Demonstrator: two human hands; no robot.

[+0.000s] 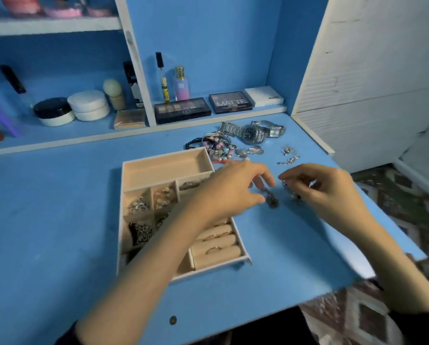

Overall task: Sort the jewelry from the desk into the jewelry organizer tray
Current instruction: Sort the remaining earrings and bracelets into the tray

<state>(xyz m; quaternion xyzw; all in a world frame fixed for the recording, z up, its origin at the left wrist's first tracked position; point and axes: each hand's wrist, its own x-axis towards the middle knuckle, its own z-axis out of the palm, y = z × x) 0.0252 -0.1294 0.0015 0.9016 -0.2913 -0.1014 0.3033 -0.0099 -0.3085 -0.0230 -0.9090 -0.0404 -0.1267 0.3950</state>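
A beige jewelry organizer tray [158, 168] lies on the blue desk, with small pieces in its left compartments and rings on its padded rolls [215, 250]. My left hand [230, 188] reaches across the tray's right side and pinches a small dark jewelry piece [271, 199] that touches the desk. My right hand [320, 188] hovers just to the right of it, fingers curled around a small silver piece [295, 195]. Behind the hands lie two silver watches [253, 131], a heap of beaded bracelets [218, 145] and loose silver earrings [288, 155].
Eyeshadow palettes [182, 109], bottles [182, 83] and cream jars [89, 105] stand on the low shelf at the back. The desk's right edge [382, 220] drops to a patterned floor. A white panel [357, 70] rises at the right.
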